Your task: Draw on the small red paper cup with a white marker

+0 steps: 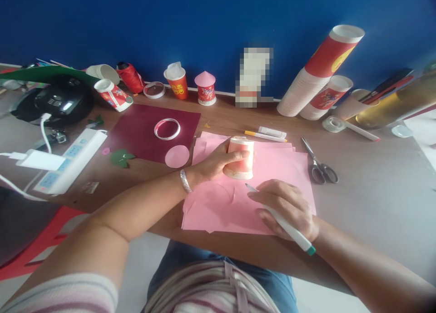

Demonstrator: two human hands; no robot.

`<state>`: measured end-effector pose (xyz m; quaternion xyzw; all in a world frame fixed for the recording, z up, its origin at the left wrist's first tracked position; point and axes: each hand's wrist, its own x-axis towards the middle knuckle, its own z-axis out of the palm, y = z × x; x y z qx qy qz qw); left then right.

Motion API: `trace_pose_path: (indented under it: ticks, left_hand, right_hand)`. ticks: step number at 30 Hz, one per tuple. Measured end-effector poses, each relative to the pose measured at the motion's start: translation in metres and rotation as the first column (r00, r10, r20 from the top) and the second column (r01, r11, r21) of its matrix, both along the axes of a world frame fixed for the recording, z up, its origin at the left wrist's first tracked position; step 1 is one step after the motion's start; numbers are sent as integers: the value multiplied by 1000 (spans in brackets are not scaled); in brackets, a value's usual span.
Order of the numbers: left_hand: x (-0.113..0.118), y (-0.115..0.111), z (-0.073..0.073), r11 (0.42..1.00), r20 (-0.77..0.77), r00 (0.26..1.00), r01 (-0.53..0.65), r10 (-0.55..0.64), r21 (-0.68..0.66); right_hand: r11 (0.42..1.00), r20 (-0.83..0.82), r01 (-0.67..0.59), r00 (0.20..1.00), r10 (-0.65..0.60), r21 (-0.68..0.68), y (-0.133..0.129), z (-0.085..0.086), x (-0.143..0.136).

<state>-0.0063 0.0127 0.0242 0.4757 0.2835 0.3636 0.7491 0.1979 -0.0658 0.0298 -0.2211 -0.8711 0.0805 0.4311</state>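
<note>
My left hand (pixel 218 161) is wrapped round a small paper cup (pixel 241 161), orange-red with a pale rim, over the pink paper sheets (pixel 211 208). The cup's narrower end points up. To the right and nearer to me, my right hand (pixel 286 206) holds a white marker with a green end (pixel 289 226). The marker's tip points toward the cup's lower edge, apart from it. Curved marks show on the pink paper below the cup.
Scissors (pixel 318 164) lie right of the paper. Behind stand a tall cup stack (pixel 303 92) and a cup with a pink cone (pixel 206 92). A tape ring (pixel 167 129) rests on dark red paper (pixel 136 131). A power strip (pixel 73 161) lies at left.
</note>
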Motion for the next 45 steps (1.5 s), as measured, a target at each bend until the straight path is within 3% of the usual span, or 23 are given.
trace_pose_path:
  ticks: [10, 23, 45]
  left_hand:
    - [2, -2, -1, 999, -70, 997, -41, 42, 18]
    - [3, -2, 2, 998, -107, 992, -59, 59, 11]
    - [2, 0, -4, 998, -86, 996, -21, 26, 52]
  right_hand:
    - [963, -37, 269, 962, -269, -15, -4, -10, -3]
    - [982, 22, 190, 982, -190, 14, 3, -6, 0]
    - [979, 11, 205, 979, -205, 10, 4, -4, -2]
